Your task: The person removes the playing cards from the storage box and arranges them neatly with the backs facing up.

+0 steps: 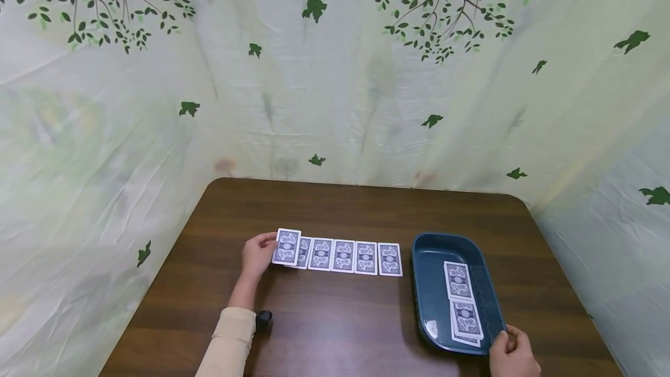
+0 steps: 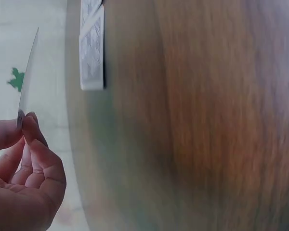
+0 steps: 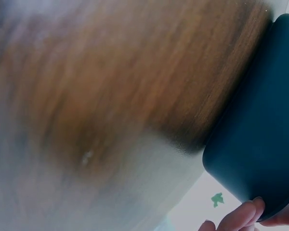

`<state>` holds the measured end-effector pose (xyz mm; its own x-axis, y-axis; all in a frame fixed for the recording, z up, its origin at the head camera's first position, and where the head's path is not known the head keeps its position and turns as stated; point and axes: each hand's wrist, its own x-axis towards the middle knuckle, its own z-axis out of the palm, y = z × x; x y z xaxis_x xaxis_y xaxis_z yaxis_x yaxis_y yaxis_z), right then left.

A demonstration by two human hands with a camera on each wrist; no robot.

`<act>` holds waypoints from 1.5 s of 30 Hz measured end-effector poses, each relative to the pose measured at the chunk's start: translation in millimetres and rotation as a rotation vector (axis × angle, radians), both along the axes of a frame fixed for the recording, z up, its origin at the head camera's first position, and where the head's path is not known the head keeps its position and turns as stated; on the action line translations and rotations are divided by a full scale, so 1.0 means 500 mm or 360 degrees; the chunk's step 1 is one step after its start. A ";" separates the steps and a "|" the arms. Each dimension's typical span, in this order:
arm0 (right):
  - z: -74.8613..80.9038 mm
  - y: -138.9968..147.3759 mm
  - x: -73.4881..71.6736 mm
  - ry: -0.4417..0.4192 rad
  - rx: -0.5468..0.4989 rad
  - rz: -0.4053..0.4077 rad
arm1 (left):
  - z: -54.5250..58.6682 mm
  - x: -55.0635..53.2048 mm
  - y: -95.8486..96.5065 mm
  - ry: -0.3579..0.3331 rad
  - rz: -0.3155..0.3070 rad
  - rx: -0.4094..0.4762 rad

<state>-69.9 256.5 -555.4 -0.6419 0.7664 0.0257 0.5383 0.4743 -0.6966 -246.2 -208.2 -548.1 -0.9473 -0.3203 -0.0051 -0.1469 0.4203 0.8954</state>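
A playing card (image 1: pixel 287 247) with a blue patterned back is pinched by its left edge in my left hand (image 1: pixel 256 256). In the left wrist view that card (image 2: pixel 29 77) shows edge-on between thumb and fingers. It partly covers the leftmost card of a face-down row (image 1: pixel 343 255) on the table. My right hand (image 1: pixel 513 354) grips the near right corner of a dark blue tray (image 1: pixel 430 284). Inside the tray lie face-down cards (image 1: pixel 458 281), the nearer ones (image 1: pixel 467 320) overlapping. The right wrist view shows fingers (image 3: pixel 243 214) at the tray's rim.
The brown wooden table (image 1: pixel 335 319) has rounded far corners. Behind it and at both sides hangs a pale cloth (image 1: pixel 340 86) printed with leaves and branches. A black band with a small device (image 1: pixel 263 321) sits at the left wrist.
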 end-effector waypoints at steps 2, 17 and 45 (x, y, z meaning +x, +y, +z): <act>0.000 0.001 0.000 0.0008 0.0005 0.0005 | -0.006 -0.005 -0.011 -0.0022 0.0007 -0.0007; 0.000 -0.003 0.003 0.0100 0.0052 -0.0034 | -0.003 -0.021 -0.065 -0.0206 -0.0054 -0.0136; 0.001 -0.005 0.002 0.0112 0.0048 -0.0011 | -0.021 -0.045 -0.055 -0.0300 -0.0189 -0.0443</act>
<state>-68.7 253.8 -554.7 -0.6325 0.7689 0.0934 0.4920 0.4920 -0.7183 -268.5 -235.7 -558.8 -0.9688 -0.2215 -0.1114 -0.2340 0.6683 0.7062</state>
